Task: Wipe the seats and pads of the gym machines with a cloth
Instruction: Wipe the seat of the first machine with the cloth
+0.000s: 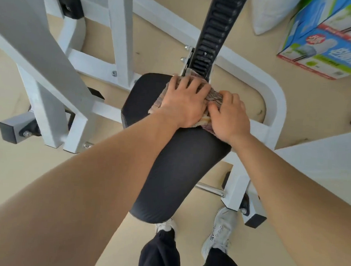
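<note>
head view: both hands on the cloth [213,96], which lies at the far end of the black seat [179,163], just below the black notched adjustment rail [215,32]. left hand [185,104] flat on top of it, fingers [190,84] spread, palm pressing down. right hand [230,118] at the cloth's right edge, fingers curled and bunching the fabric. cloth is striped and crumpled, mostly hidden under the hands. white machine frame [273,93] wraps around the seat. white sneakers [220,231] on tan floor below, printed cardboard box [325,39] top right.
</note>
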Demonstrator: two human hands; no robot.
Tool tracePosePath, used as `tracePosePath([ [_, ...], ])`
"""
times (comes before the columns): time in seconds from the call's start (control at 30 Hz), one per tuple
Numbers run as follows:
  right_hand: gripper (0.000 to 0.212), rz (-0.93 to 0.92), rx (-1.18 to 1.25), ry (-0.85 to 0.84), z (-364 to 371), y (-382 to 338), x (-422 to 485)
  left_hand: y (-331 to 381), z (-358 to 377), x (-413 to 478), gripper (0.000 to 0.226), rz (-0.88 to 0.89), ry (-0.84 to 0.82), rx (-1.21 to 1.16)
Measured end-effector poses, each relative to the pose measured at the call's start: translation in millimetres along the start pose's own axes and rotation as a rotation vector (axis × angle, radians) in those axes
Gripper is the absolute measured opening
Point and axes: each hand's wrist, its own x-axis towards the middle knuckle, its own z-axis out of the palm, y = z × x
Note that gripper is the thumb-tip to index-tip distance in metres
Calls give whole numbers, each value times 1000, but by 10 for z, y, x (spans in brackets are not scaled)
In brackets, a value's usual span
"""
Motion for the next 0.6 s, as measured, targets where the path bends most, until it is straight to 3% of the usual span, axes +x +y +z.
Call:
tracePosePath([
  [0.07,50,54,49,-21,-10,42,-11,83,9,67,53,89,7,-14],
  [0.2,49,-14,-93,-5,25,-176,52,-367,-8,68,50,157,47,-78],
  [0.33,58,-201,-232,-2,157,-656,168,-863,-16,-72,48,3,78,-77],
  [0.5,59,-409,-213,-34,211,-939,307,-1053,-38,-193,47,-260,47,-76],
  [0.6,63,-403,-204,-25,125,-640,292,-780,-76,-146,48,-209,45,-8],
])
